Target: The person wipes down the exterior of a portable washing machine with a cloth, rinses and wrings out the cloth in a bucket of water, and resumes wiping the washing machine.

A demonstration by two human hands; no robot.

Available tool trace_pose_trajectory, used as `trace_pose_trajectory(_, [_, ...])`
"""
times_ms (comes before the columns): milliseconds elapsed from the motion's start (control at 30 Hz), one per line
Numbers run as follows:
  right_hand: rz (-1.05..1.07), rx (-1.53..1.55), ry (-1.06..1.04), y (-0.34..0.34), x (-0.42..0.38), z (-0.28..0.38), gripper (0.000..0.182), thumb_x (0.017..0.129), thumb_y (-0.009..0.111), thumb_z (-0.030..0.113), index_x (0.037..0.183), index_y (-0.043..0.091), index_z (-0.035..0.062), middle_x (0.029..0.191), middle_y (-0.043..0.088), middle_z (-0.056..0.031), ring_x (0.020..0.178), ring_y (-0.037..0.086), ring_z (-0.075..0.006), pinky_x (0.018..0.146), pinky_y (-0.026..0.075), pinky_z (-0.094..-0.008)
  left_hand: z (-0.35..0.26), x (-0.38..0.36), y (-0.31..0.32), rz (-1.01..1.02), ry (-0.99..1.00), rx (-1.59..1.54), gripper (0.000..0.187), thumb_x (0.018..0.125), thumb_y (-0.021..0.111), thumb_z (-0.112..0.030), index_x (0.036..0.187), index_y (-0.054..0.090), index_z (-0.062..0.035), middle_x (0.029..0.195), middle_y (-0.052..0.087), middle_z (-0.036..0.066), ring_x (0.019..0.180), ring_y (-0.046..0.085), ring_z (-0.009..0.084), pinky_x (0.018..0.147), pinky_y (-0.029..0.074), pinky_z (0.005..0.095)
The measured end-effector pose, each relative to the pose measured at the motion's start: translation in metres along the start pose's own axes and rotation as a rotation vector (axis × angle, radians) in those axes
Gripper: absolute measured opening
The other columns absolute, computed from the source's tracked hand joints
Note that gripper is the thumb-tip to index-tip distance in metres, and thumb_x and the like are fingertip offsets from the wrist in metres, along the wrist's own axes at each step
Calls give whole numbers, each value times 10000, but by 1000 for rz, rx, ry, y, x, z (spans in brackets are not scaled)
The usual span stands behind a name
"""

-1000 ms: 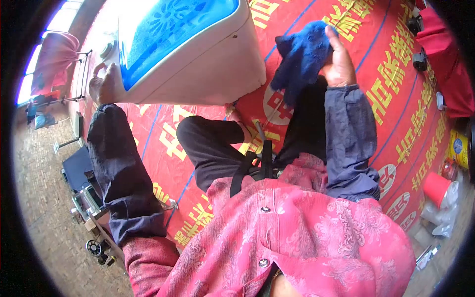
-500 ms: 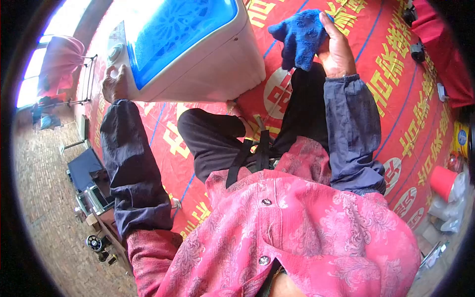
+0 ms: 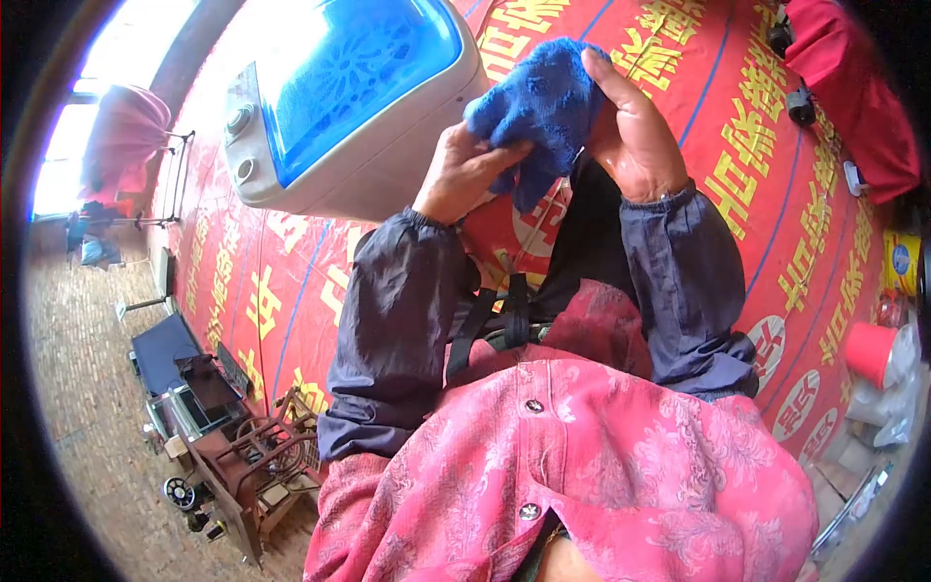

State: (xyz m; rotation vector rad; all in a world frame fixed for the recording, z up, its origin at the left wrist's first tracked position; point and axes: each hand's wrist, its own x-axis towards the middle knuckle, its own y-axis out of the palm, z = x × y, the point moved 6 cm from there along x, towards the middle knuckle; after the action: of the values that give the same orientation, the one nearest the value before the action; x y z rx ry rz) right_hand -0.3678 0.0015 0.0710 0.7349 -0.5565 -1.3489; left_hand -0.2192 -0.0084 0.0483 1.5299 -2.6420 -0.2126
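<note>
A crumpled blue cloth (image 3: 543, 107) is held up between both hands, in front of my knees. My left hand (image 3: 464, 173) pinches its lower left edge, thumb pointing right. On the other side my right hand (image 3: 635, 131) grips the cloth, with the thumb along its upper right edge and the other fingers mostly hidden behind it. Just beyond my left hand stands a small white washing machine (image 3: 388, 145) with a translucent blue lid (image 3: 354, 73). Two round knobs (image 3: 240, 118) show on its left-hand panel.
Red sheeting with yellow characters (image 3: 766, 126) spreads around me. A red bucket (image 3: 868, 354) and plastic bags (image 3: 897, 393) stand at the right. At lower left are a wooden chair (image 3: 276, 441) and a sewing-machine-like table (image 3: 218, 475) on brick flooring (image 3: 82, 388).
My left hand has left the washing machine's knob panel and moved right to take hold of the cloth. My right hand keeps its grip, and the cloth has shifted slightly left and down.
</note>
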Motion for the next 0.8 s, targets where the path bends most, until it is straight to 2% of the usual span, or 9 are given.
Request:
trace_pose_trajectory(133, [-151, -181, -55, -41, 1, -1, 260, 912, 586, 250, 1051, 634, 36, 976, 670, -47, 883, 635, -152, 829, 495, -313, -6, -19, -10, -27, -101, 32, 222, 848, 635, -54, 1057, 628, 18, 984, 656, 48, 872, 610, 115, 795, 492, 272])
trace_pose_trajectory(200, [-194, -470, -127, -63, 4, -6, 320, 880, 632, 308, 962, 672, 1, 847, 685, -62, 716, 639, -113, 705, 522, -253, -9, -21, -18, -40, -126, 69, 210, 852, 639, -113, 1037, 646, -15, 933, 664, 0, 816, 599, 81, 776, 473, 249])
trace_pose_trajectory(267, [-261, -883, -77, -89, 1, -4, 352, 880, 639, 300, 1058, 641, -3, 965, 666, -80, 862, 635, -147, 772, 498, -265, -24, -17, -16, -119, -81, 35, 210, 866, 622, -155, 1012, 643, -5, 881, 668, 15, 767, 617, 97, 732, 480, 247])
trace_pose_trajectory(367, [-301, -797, -439, -74, -10, 18, 419, 884, 627, 336, 1116, 608, -12, 993, 660, -96, 872, 629, -150, 765, 499, -265, -43, -4, -6, -209, -107, 47, 248, 861, 645, -218, 978, 643, 0, 884, 672, 51, 767, 638, 118, 686, 499, 237])
trace_pose_trajectory(467, [-184, -742, -394, -35, -6, 2, 591, 817, 688, 412, 1197, 546, -18, 946, 667, -113, 857, 626, -149, 750, 513, -285, -50, 18, 12, -230, -75, 35, 234, 863, 647, -226, 960, 644, -13, 856, 656, 17, 745, 607, 93, 694, 482, 252])
trace_pose_trajectory(567, [-127, -679, -476, -13, -8, -12, 535, 812, 692, 371, 1184, 566, 8, 957, 669, -108, 858, 629, -153, 749, 512, -295, -64, 46, 22, -134, -11, 70, 254, 853, 656, -213, 983, 634, 5, 826, 649, 11, 752, 598, 103, 734, 476, 264])
trace_pose_trajectory(600, [-158, -711, -477, -16, -5, -10, 501, 812, 690, 345, 1161, 578, 4, 950, 671, -106, 845, 631, -148, 741, 514, -293, -86, 44, 32, -32, 468, 607, 313, 848, 659, -255, 1022, 624, 3, 870, 641, 38, 797, 591, 111, 742, 470, 262])
trace_pose_trajectory(667, [-226, -774, -477, -23, 1, -7, 432, 813, 687, 293, 1114, 604, -5, 936, 674, -103, 819, 634, -139, 726, 516, -290, -57, 68, 9, -147, -63, 123, 359, 903, 587, -327, 1077, 634, -17, 944, 651, 40, 884, 609, 139, 798, 475, 267])
trace_pose_trajectory(800, [-311, -307, -246, -76, 22, -13, 315, 803, 697, 240, 1007, 655, 3, 885, 681, -74, 745, 641, -134, 680, 518, -276, -83, 84, 11, 111, -22, 785, 396, 859, 637, -345, 1072, 640, -11, 981, 664, 72, 913, 614, 152, 844, 466, 288])
